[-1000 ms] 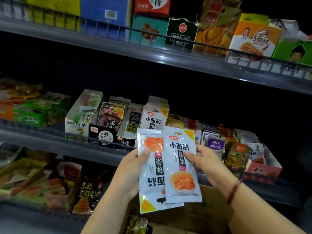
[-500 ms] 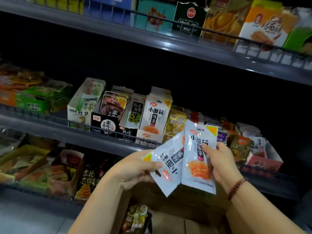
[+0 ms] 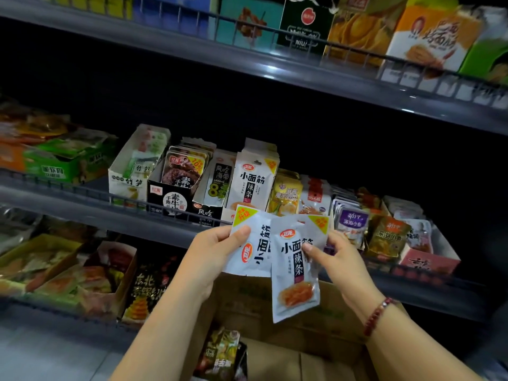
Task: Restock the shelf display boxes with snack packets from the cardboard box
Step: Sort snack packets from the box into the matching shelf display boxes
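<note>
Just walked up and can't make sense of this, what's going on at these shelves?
A person is restocking snacks. The left hand pinches one white packet and the right hand pinches a matching white packet, both held in front of the middle shelf. Just behind them on that shelf stands a display box of the same packets, and neither held packet is in it yet. An open cardboard box sits below the hands, with other packets showing lower down.
</note>
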Motion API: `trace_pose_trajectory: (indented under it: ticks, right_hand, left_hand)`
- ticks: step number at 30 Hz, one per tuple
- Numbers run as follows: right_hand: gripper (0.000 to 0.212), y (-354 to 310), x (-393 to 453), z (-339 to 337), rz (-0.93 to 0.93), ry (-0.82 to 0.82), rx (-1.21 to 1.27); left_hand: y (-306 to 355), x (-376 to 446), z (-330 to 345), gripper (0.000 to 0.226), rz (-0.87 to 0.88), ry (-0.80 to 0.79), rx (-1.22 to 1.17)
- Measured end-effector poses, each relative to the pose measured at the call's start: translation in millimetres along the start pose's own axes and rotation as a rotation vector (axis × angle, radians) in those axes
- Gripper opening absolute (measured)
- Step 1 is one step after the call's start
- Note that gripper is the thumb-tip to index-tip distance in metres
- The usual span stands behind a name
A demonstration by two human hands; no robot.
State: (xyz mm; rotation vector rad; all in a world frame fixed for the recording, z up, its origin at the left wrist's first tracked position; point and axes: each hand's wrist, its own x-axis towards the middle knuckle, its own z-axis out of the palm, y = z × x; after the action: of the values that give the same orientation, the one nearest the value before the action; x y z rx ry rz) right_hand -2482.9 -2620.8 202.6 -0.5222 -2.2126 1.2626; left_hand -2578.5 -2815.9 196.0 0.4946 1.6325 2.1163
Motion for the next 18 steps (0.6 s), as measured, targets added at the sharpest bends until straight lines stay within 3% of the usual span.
trace_pose_trajectory:
  ticks: [3,10,14,18]
  right_hand:
    - [0.020,-1.7,1.0,4.5,-0.023,-0.011,0.035]
    - [0.017,-8.1,1.4,21.7,0.186,-0.214,0.248]
    - [0.019,-6.2,4.3,28.8,0.208,-0.118,0.255]
    - [0.014,-8.3,8.1,32.0,0.128,-0.002,0.128]
  left_hand:
    - [4.2,0.0,-6.2,0.022,-0.019,-0.048,0.010]
    - [0.4,3.2,-10.0,0.048,-0.093,-0.159,0.072]
    - [-2.2,7.4,-5.9,0.067,-0.121,-0.167,-0.141]
    - [-8.9,5.1,9.3,0.048,-0.022,-0.252,-0.216]
